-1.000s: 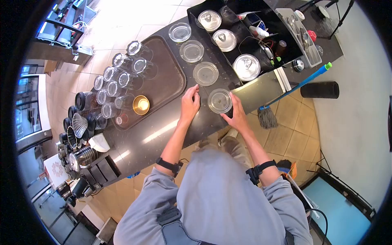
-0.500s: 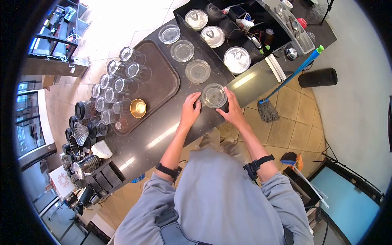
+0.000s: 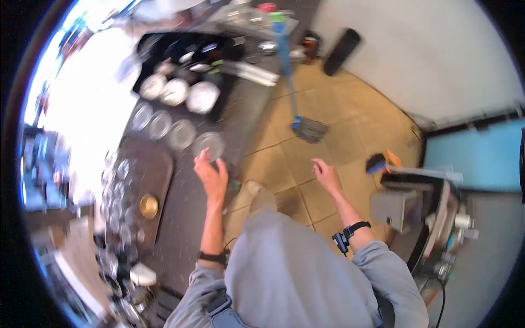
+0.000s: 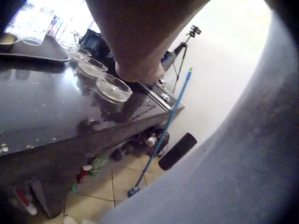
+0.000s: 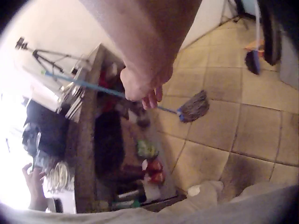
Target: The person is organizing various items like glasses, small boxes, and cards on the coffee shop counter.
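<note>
Left hand (image 3: 212,174) raised just beside the nearest glass dish (image 3: 208,144), grip loose, fingers relaxed and holding nothing; whether a fingertip touches the dish rim, cannot tell through the blur. Right hand (image 3: 326,176) well apart from the tabletop (image 3: 186,202), out over the tiled floor (image 3: 350,126), grip likewise slack and empty, fingers hanging half curled in the right wrist view.

Just beyond the left grip: that dish standing flat near the tabletop's edge, closest of a row of four glass dishes (image 3: 168,130) running away from the hand. Past the row, three metal lids (image 3: 176,92) in a black bin. To the far side of the left grip, a dark tray (image 3: 156,180) with a small brass cup (image 3: 148,206) and a cluster of glasses, all smeared by motion.

Beyond the right grip: a blue-handled mop (image 3: 298,104) leaning at the tabletop's end, head on the floor, and a black cylinder (image 3: 341,51) lying by the wall.

Judging from the layout: dishes lined up and set down, neither grip engaged, laying-out seemingly done; nothing in hand to show anything left.
</note>
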`<state>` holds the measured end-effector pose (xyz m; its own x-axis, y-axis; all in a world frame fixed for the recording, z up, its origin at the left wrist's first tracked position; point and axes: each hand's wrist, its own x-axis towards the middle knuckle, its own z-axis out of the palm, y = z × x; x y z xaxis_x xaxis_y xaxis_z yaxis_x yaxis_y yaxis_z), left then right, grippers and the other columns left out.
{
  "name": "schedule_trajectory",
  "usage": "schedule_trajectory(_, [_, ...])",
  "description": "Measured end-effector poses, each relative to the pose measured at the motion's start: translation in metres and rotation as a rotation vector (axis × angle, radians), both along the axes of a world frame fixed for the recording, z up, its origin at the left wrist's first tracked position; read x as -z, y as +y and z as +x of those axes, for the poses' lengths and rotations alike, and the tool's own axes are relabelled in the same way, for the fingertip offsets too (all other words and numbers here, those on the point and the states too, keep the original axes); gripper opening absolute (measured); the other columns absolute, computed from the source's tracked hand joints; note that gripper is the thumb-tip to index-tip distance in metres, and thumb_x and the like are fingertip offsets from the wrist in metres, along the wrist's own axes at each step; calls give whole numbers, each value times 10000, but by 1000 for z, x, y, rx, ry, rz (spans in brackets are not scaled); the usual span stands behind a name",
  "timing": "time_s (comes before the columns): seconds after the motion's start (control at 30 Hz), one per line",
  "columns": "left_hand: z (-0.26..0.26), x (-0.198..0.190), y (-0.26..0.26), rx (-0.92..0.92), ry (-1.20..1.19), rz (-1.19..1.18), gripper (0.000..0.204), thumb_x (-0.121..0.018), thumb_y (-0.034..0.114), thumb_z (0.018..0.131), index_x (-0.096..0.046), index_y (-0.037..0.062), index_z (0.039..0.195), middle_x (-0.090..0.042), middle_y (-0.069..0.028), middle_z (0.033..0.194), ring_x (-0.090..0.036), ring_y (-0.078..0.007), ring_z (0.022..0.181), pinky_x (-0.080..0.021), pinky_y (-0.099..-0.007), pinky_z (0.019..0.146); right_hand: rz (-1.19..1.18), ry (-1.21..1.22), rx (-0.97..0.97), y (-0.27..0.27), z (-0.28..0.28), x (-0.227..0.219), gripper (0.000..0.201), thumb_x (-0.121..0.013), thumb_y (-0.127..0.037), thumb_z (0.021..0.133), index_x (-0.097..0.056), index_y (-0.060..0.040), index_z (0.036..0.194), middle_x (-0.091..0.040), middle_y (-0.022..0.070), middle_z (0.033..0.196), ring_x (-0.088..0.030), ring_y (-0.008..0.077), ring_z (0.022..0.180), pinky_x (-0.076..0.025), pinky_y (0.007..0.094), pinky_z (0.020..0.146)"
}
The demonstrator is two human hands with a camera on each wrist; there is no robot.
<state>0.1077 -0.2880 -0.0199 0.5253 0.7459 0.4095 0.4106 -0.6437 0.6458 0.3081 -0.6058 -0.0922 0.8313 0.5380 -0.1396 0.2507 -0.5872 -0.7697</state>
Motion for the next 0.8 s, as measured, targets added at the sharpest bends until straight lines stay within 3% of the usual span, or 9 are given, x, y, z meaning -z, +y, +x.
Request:
schedule_trajectory(0.13, [77,-28,-99,411,-79,-34,349,-585,10,871,-535,32,1215,-512,-123,963,-521,-300,932,-399,-418,897,71,19,276,-185,-2,41,277,-559,-135,922,-640,-82,1181,-709,123,809,-699,265,771,-524,364,688])
schedule_trajectory(0.2, [111,-35,-169,593,-101,-96,272,-566,-8,878,-564,23,1148,-514,-137,960,-536,-300,904,-435,-404,853,-87,157,328,-268,-32,32,276,-561,-155,940,-627,-42,1183,-724,123,917,-678,173,829,-531,351,748])
schedule_trajectory(0.37, [174,-31,-379,1070,-95,-57,173,-548,-32,873,-603,-1,1035,-531,-153,957,-563,-295,868,-475,-374,782,-280,238,569,-487,-160,73,256,-566,-208,930,-654,-26,1088,-706,143,955,-677,227,884,-538,372,796])
schedule_trajectory(0.43, [194,-15,-467,1353,-51,-128,186,-551,-27,865,-617,3,1036,-540,-140,927,-572,-279,822,-499,-362,735,-287,-199,742,-577,-245,200,264,-561,-246,913,-681,-26,998,-695,163,998,-670,289,916,-541,412,807])
schedule_trajectory(0.5, [204,-7,-543,1539,29,-161,192,-561,-9,864,-623,10,1045,-544,-135,915,-580,-271,806,-511,-356,718,-566,135,698,-623,-327,191,270,-559,-257,889,-697,-36,959,-696,157,1024,-650,336,963,-536,444,828])
schedule_trajectory(0.57, [214,0,-611,1703,126,-189,200,-571,9,862,-630,17,1053,-549,-130,903,-589,-264,791,-524,-351,700,-714,189,679,-658,-413,242,235,-581,-246,896,-704,-56,960,-716,127,963,-683,298,876,-559,420,740])
schedule_trajectory(0.63, [212,19,-660,1704,354,-208,207,-587,45,863,-644,37,1061,-552,-127,908,-610,-256,787,-543,-352,692,-161,701,1129,-645,-444,158,238,-583,-261,916,-698,-65,989,-719,106,882,-689,242,747,-564,383,635])
schedule_trajectory(0.73, [222,102,-697,1802,495,29,197,-594,144,875,-655,70,1048,-594,-132,879,-625,-261,797,-545,-365,712,278,730,1593,-631,-483,132,265,-578,-285,925,-682,-64,1028,-703,97,813,-662,190,649,-550,341,569])
schedule_trajectory(0.8, [239,148,-703,1944,618,308,219,-608,199,871,-662,85,1051,-652,-147,913,-648,-258,834,-543,-388,720,383,724,1631,-637,-492,131,260,-572,-280,931,-673,-64,1033,-699,91,806,-662,191,660,-553,341,578])
